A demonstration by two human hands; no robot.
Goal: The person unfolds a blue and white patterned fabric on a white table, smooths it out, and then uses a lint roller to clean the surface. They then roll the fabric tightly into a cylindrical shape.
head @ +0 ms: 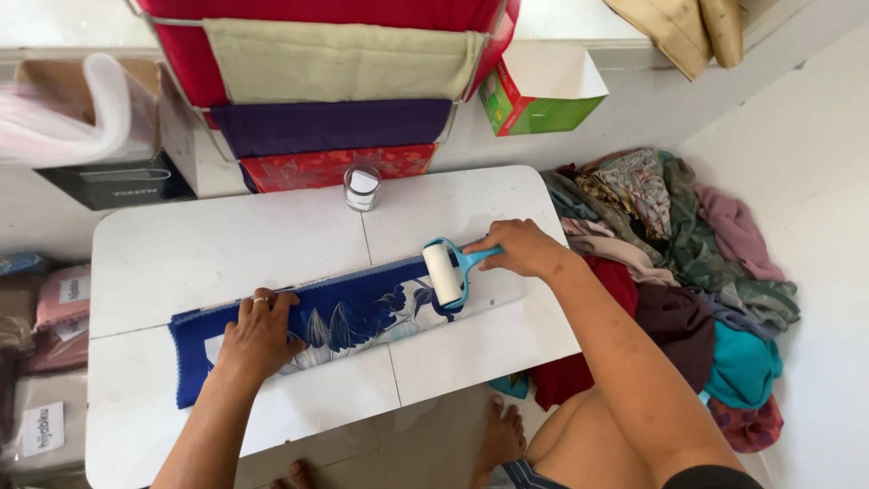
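A folded blue cloth with a white leaf pattern (pixel 353 312) lies lengthwise across a low white table (pixel 226 249). My left hand (pixel 258 335) presses flat on the cloth's left part, fingers spread, a ring on one finger. My right hand (pixel 520 249) grips the blue handle of a lint roller (pixel 445 272). The roller's white drum rests on the right end of the cloth.
A small clear jar with a white label (pixel 362 187) stands at the table's far edge. Behind it hang folded cloths on a rack (pixel 330 86). A heap of mixed clothes (pixel 688 272) lies on the floor to the right. Packaged items (pixel 45 353) are stacked at left.
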